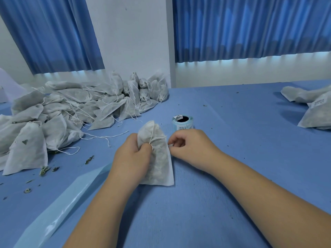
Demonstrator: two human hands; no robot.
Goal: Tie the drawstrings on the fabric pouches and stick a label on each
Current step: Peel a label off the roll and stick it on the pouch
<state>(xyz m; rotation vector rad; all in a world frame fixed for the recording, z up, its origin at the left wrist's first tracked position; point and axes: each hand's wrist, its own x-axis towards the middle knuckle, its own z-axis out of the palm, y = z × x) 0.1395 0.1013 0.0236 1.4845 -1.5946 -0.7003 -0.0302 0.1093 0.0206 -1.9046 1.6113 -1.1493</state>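
Left hand (132, 154) gripping pouch (157, 158) neck, right hand (189, 145) pinching drawstring (157, 138) end taut

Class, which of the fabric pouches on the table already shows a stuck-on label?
The pouch at the far right edge, with a white printed label; the held pouch and left pile show none.

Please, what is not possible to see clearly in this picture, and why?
All in the head view:
- Label roll: its print is too small to read.
- Drawstring: the left hand grips the pouch at the neck, so a finished knot cannot be confirmed.
- Drawstring's end: hidden by the curled fingers of the right hand.
- Labelled pouch at the right: cut off by the frame edge.
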